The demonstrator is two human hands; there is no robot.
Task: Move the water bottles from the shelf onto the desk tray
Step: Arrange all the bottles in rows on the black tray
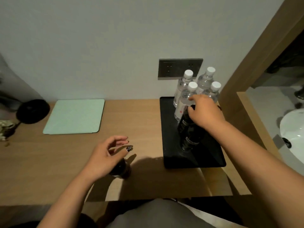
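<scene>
A black tray [171, 160] lies on the right side of the wooden desk [65, 162]. Several clear water bottles [184, 86] with white caps stand together at its back. In front of them stand two dark bottles. My right hand [205, 111] curls over the top of the rear dark bottle [185, 125], and the front dark bottle [190, 142] stands free. My left hand [105, 155] hovers with loosely spread fingers just over a third dark bottle [122, 170], which stands on the desk left of the tray.
A mint-green tablet case [74, 116] lies flat at the back left, with a round black object [32, 111] beside it. A dark socket panel [174, 68] sits on the wall behind the bottles. A wooden post [246, 76] borders the tray's right side, with a white basin [294, 134] beyond.
</scene>
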